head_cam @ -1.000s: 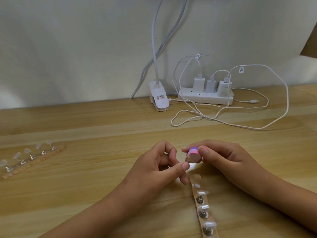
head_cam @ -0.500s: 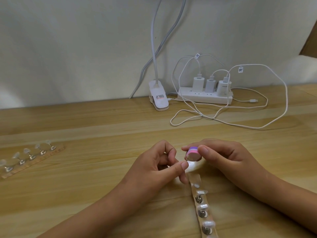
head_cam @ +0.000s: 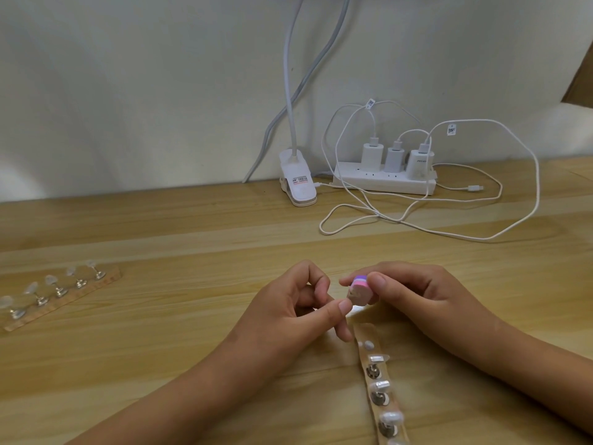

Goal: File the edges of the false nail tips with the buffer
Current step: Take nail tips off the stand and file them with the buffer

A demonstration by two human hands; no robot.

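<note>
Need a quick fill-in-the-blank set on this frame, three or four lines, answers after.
1. The right hand grips the buffer, which is pink and ___.
2. The power strip carries ___ plugged-in chargers.
3. The left hand pinches a nail tip held up to the ___.
4. The spare holder strip lies on the person's ___ side.
Answers: purple; three; buffer; left.

One head-worn view looks forward and down, close above the left hand (head_cam: 285, 311) and right hand (head_cam: 414, 297); table (head_cam: 167, 239) and wall (head_cam: 154, 91) lie beyond them.
</note>
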